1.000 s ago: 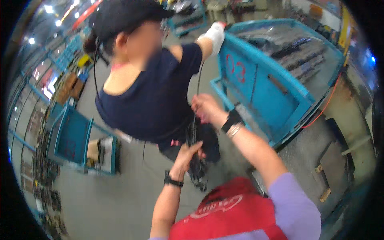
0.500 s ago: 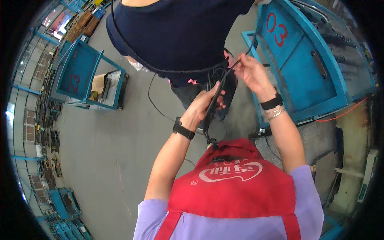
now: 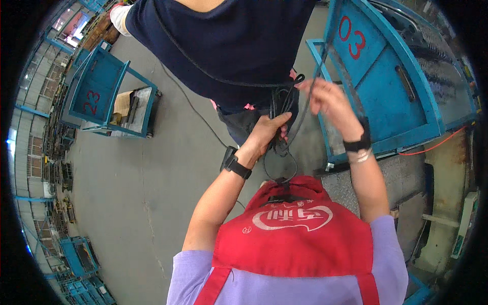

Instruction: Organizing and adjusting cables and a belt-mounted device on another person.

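My left hand [image 3: 266,133] is closed around a hanging bundle of looped dark cable [image 3: 278,104] in front of my apron. My right hand [image 3: 328,99] is up to the right of the bundle, its fingertips pinched at a small bent loop of the same cable; motion smears the fingers slightly. One strand runs down past the right fingers, and a loose loop hangs below my left hand near the red apron [image 3: 300,229]. Another stretch of cable passes across the front of a person in a navy shirt [image 3: 229,46], standing close ahead.
A large blue metal cart [image 3: 376,86] with a raised panel stands close on the right, beside a textured metal plate [image 3: 371,180]. A smaller blue cart [image 3: 109,127] carrying flat pieces is at the left. Racks [image 3: 56,168] line the far left; a thin orange hose [image 3: 434,147] lies at right.
My left hand has shifted slightly right on the bundle, which hangs more upright. My right hand has moved a little right and down. The person ahead has raised an arm at upper left.
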Demonstrator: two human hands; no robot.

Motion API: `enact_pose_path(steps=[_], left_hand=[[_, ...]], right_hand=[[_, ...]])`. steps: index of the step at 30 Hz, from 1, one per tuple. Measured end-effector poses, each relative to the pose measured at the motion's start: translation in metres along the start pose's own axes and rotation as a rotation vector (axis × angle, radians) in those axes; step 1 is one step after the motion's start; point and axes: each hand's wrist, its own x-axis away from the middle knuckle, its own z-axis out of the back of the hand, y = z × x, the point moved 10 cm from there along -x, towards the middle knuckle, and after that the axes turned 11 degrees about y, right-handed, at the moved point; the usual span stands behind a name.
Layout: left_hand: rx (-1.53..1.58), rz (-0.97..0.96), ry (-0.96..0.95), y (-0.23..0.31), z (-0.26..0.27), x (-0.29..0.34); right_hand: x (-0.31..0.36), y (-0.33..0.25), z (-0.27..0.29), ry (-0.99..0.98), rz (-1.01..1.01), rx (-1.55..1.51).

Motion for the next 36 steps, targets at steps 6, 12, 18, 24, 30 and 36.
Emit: enact_pose_path(steps=[6,12,18,24,30,36], left_hand=[[-0.049,-0.045,0.043,0.003,0.001,0.007],[-0.106,-0.085,0.060,-0.002,0.005,0.002],[-0.083,-0.020,0.082,0.004,0.001,0.013],[0.089,-0.014,0.067,-0.006,0.001,0.007],[0.083,-0.034,0.082,-0.004,0.000,0.003],[0.100,0.096,0.071,-0.016,0.007,-0.003]], right_hand=[[0.053,0.030,-0.040,-0.296,-0.303,-0.254],[0.037,0.033,0.003,-0.012,-0.181,-0.221],[0.044,0.031,0.004,0.067,-0.173,-0.333],[0.100,0.040,-0.017,-0.071,-0.237,0.429],[0.123,0.075,-0.023,0.002,-0.406,0.283],[0.096,0.072,-0.014,0.173,-0.125,0.424]])
